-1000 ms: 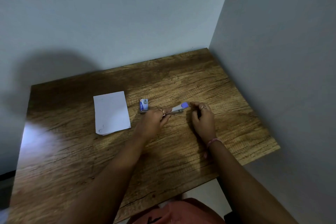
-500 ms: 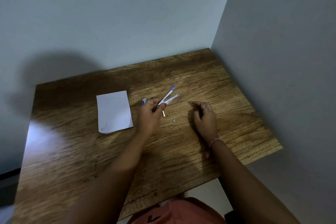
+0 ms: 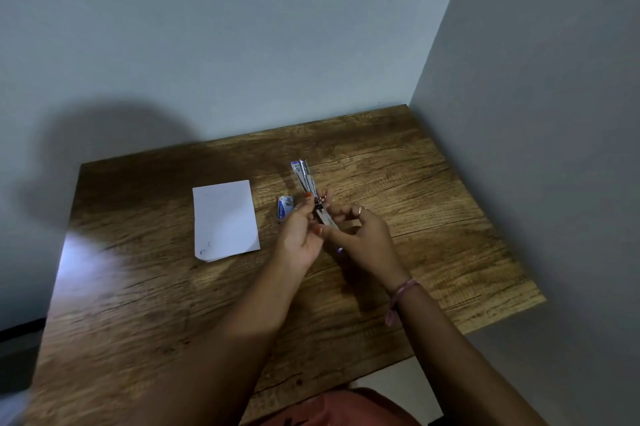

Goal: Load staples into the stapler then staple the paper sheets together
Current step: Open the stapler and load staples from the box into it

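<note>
A small silver stapler [image 3: 306, 180] with purple trim is swung wide open and held above the wooden table [image 3: 433, 204]. My left hand [image 3: 299, 235] grips it at the hinge, and its upper arm points away from me. My right hand [image 3: 363, 235] pinches the lower arm [image 3: 325, 217] near me. A small blue staple box [image 3: 285, 207] lies on the table just left of my left hand. A stack of white paper sheets [image 3: 225, 219] lies further left, untouched.
The table stands in a corner, with a wall behind it and a wall [image 3: 536, 114] on the right. A tiny pale bit [image 3: 340, 250] shows below my right hand; I cannot tell what it is.
The stapler went from shut on the table to lifted and swung wide open. My right hand came off the table and took hold of the stapler's near end.
</note>
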